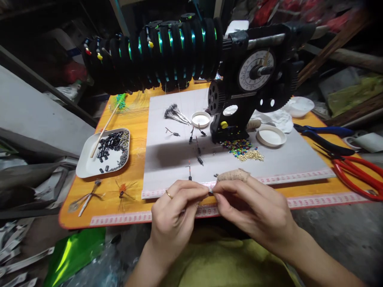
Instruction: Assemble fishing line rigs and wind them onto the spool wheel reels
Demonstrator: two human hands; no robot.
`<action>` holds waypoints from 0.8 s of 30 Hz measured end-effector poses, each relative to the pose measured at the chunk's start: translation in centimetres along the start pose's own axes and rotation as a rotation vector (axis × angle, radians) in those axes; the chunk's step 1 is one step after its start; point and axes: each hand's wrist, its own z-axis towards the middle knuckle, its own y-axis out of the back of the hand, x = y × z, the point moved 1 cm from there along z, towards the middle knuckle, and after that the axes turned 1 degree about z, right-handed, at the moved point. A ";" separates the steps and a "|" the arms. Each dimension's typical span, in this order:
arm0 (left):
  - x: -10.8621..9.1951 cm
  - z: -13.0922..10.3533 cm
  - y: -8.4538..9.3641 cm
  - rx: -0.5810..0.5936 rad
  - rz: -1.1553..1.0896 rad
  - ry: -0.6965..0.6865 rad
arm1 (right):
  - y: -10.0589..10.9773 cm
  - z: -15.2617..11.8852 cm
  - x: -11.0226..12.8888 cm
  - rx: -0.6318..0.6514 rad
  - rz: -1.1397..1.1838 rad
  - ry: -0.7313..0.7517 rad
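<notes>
My left hand (178,209) and my right hand (254,205) meet fingertip to fingertip over the front edge of the white board (167,175). Both are closed in a pinch. Whatever lies between the fingertips is too small to name. Tan tape (231,175) wraps a finger of my right hand, and a tiny dark bit shows at its tip. Just beyond my left fingers lie small black cylinders with thin wire ends, such as this black cylinder (200,160). Farther back is a bundle of wire pieces (176,113) with dark heads.
A black geared stand with a dial (256,69) carries a thick ribbed roller (167,52) across the back. Coloured beads (237,146) and gold beads (251,155) lie by its base. A tray (82,163) of black cylinders sits left; red-handled scissors (356,175) and pliers (326,130) lie right.
</notes>
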 end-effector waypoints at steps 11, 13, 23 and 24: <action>0.0 0.4 0.5 0.166 0.405 -0.050 | -0.2 -0.1 -1.1 0.045 -0.157 0.026; -0.1 0.9 0.2 0.170 0.422 0.023 | -0.1 -0.3 -1.2 0.056 -0.166 0.015; -0.5 2.3 0.4 0.256 0.413 0.218 | -0.4 -0.8 -1.4 0.056 -0.160 -0.051; -0.5 2.3 0.5 0.261 0.407 0.223 | -0.4 -0.8 -1.4 0.055 -0.159 -0.052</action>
